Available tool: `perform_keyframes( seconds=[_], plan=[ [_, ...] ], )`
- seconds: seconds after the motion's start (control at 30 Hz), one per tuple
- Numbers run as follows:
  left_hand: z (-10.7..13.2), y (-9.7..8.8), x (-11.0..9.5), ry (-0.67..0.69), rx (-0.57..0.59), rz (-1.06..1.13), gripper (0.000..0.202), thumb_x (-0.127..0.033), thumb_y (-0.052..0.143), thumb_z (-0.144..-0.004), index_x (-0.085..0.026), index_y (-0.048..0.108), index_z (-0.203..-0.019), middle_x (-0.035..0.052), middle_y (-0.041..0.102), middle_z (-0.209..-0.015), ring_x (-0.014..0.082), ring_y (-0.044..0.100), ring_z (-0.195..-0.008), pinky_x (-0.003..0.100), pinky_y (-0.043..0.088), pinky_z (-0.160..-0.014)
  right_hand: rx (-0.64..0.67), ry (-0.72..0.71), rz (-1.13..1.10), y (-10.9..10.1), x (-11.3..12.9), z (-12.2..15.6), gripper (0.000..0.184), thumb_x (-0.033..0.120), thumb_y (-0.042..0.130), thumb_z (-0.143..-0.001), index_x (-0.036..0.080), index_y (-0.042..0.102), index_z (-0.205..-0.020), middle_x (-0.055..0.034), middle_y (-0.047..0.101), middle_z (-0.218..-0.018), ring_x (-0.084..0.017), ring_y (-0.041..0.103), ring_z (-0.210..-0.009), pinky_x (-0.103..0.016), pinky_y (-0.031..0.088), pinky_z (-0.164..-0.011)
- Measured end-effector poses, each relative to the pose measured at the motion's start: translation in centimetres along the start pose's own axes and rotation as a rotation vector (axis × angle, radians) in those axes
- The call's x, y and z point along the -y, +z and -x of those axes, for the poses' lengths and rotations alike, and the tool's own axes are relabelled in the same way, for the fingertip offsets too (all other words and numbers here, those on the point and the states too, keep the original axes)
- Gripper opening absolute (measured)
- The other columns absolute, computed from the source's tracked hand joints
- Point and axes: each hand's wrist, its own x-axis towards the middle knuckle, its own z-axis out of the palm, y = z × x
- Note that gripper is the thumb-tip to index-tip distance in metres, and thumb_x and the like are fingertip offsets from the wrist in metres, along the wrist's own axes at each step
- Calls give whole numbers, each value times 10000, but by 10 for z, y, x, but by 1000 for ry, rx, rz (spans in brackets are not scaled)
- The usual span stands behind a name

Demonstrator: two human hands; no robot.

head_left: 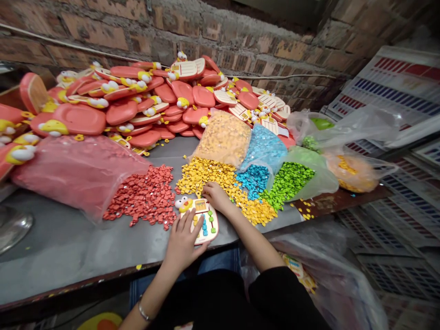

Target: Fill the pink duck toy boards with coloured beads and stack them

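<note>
A cream toy board [207, 236] with a duck-like head, a small screen-like panel and rows of yellow, blue and green pieces lies near the table's front edge. My left hand [183, 236] rests on its left part, fingers stretched out and covering some of the pieces. Just past the board's top edge, my right hand [217, 198] reaches to the near side of the yellow pieces [206, 172]. Its fingers are curled together at the tips; whatever they hold is too small to make out. Left of the board spreads a heap of red pieces [146, 197].
Blue pieces [253, 178] and green pieces [290, 181] spill from plastic bags at right. A pink bag [75, 172] lies at left. Red-backed toy boards [168, 94] are piled against the brick wall [213, 30]. A large clear bag [330, 270] hangs below the table at right.
</note>
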Motion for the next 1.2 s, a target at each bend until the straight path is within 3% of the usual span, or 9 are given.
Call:
perform_keyframes(
  seconds=[0.1,0.2,0.47,0.7,1.03,1.2],
  plan=[
    [0,0,-1,-2,9,-1,568,-515,600,-828,-199,599,-1300,182,458,-1443,337,449,-1301,515,315,-1077,-44,-51,-70,1,-3,5,94,102,622,-859,176,662,-817,-43,630,-906,-172,556,-898,-288,428,-845],
    [-1,-1,-1,-8,11,-4,571,-525,597,-830,-201,598,-1300,178,458,-1444,341,445,-1305,516,309,-1080,-63,-15,-68,3,-3,4,57,142,643,-859,189,674,-849,-44,628,-908,-181,555,-899,-300,428,-839],
    [-1,-1,-2,-11,3,-22,577,-525,602,-831,-190,599,-1300,191,460,-1438,349,446,-1301,517,307,-1075,-31,14,-40,1,2,-7,92,118,654,-829,186,658,-768,-52,620,-885,-199,537,-908,-319,421,-838],
    [0,-1,-2,-23,14,-13,580,-513,620,-817,-200,595,-1305,183,452,-1447,352,443,-1302,520,303,-1076,-142,20,-183,-6,11,25,140,79,539,-870,195,617,-880,-40,634,-878,-183,572,-850,-296,452,-768],
    [-2,-3,-4,-31,24,4,540,-495,600,-840,-191,608,-1286,182,454,-1446,345,445,-1302,520,303,-1079,-52,-105,162,-7,29,56,160,215,515,-949,191,672,-929,-90,688,-894,-223,595,-899,-346,430,-791],
    [0,-2,-2,-19,8,9,535,-470,603,-842,-187,599,-1297,190,444,-1451,357,446,-1300,531,308,-1073,-81,-74,-81,-23,36,80,194,268,498,-964,195,677,-960,-69,707,-910,-203,617,-879,-340,454,-802]
  ],
)
